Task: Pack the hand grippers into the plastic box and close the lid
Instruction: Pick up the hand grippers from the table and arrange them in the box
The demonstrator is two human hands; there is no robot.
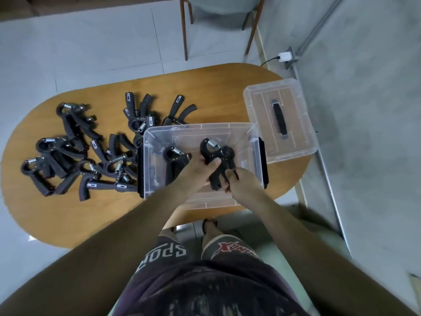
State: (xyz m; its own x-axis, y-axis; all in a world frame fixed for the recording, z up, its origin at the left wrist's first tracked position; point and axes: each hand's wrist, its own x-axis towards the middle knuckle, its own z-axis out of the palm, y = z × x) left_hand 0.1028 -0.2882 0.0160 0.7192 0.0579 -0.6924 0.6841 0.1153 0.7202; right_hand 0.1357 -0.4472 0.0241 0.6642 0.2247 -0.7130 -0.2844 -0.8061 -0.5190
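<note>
A clear plastic box (159, 133) with black side latches stands open on the wooden table near its front edge. Over the box, my left hand (198, 171) and my right hand (241, 181) both grip one black hand gripper (216, 156), its spring end pointing away from me. A second hand gripper (174, 159) lies inside the box at the left, partly hidden by my left hand. Several more black hand grippers (91, 147) lie heaped on the table left of the box. The clear lid (252, 99) with a black handle lies flat to the right, behind the box.
The oval wooden table (68, 213) stands on a pale tiled floor. A chair (218, 14) is beyond the table's far end. A grey wall with a plugged-in white charger (286, 57) runs along the right side. My legs and shorts show below.
</note>
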